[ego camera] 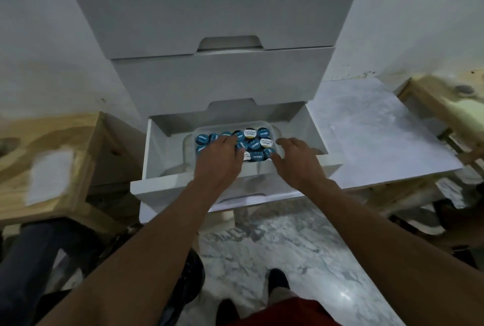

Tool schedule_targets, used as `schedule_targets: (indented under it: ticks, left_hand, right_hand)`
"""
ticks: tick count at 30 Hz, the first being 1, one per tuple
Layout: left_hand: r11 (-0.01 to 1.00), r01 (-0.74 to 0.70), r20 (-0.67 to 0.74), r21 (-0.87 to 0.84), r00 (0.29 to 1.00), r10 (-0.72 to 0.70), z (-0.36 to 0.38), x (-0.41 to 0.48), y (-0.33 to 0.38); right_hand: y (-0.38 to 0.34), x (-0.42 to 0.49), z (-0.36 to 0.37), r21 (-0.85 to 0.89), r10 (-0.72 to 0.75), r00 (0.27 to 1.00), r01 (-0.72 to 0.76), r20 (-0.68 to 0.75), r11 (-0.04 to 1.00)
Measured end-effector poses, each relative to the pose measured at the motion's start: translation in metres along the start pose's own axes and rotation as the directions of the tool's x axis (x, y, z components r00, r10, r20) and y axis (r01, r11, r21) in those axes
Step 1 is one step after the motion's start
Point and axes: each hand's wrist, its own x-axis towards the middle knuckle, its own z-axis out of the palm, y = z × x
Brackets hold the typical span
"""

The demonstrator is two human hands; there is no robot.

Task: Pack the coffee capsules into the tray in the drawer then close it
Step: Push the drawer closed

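we see the bottom drawer [156,158] of a white cabinet pulled out, with the two drawers above it shut. a clear plastic tray [279,133] sits inside it, towards the back and the right side. the tray is filled with coffee capsules [255,143] lying side by side, lids up, most of them blue and a few white or black.

the left hand [219,158] reaches in over the drawer's front edge and lies palm down on the capsules at the left and middle of the tray, with its fingers fairly straight and spread, curled round nothing. the right hand [296,158] is at the right end of the tray, fingers loosely bent beside the rim and thumb near the front right corner. the picture is blurred there, so we cannot tell whether it grips the tray or only touches it.

a wooden stool [55,147] stands left of the cabinet and a pale board [379,126] lies to its right.
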Motion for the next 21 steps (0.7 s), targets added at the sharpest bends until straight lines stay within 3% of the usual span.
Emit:
schedule_targets:
  ticks: [4,9,15,21]
  left_hand:
    - [0.996,-0.082,-0.017,0.039,0.996,0.082,0.008,-0.033,0.004]
    - [0.983,-0.132,0.02,0.124,0.991,0.131,0.019,-0.066,0.01]
    - [0.985,-0.002,0.049,0.173,0.999,-0.006,0.031,-0.097,0.021]
    - [0.968,0.116,0.034,0.224,0.991,-0.127,0.047,-0.128,0.019]
  right_hand:
    - [0.002,-0.029,0.014,0.005,-0.105,0.987,0.106,-0.118,0.994]
    - [0.007,-0.055,0.027,-0.038,-0.12,0.991,0.118,-0.052,0.992]
    - [0.014,-0.081,0.027,-0.063,-0.164,0.98,0.172,0.108,0.983]
    - [0.02,-0.102,0.041,-0.118,-0.187,0.97,0.206,0.154,0.971]
